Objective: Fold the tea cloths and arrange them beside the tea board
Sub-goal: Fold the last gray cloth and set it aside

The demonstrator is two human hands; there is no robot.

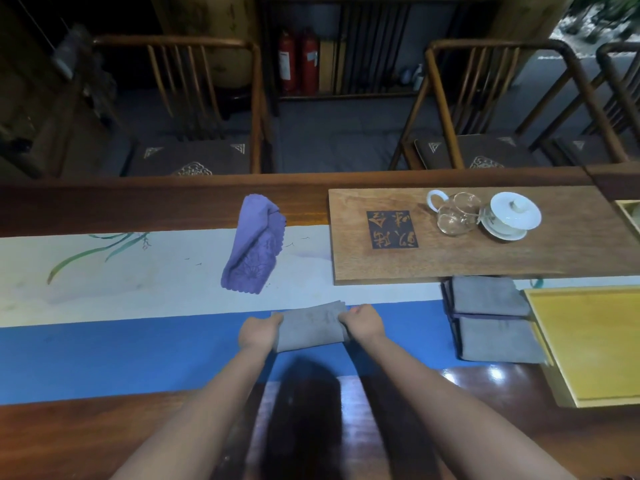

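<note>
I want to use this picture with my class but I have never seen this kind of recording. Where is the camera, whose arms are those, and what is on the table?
There is no machine here. One wide-angle camera sits on a person's head and looks down at their bare arms. The left hand and right hand grip the two ends of a folded grey tea cloth on a blue and white table runner. A crumpled purple cloth lies further back. At right, the wooden tea board carries a glass pitcher and a white lidded cup. Two folded grey cloths lie beside it, next to a yellow tray.
</note>
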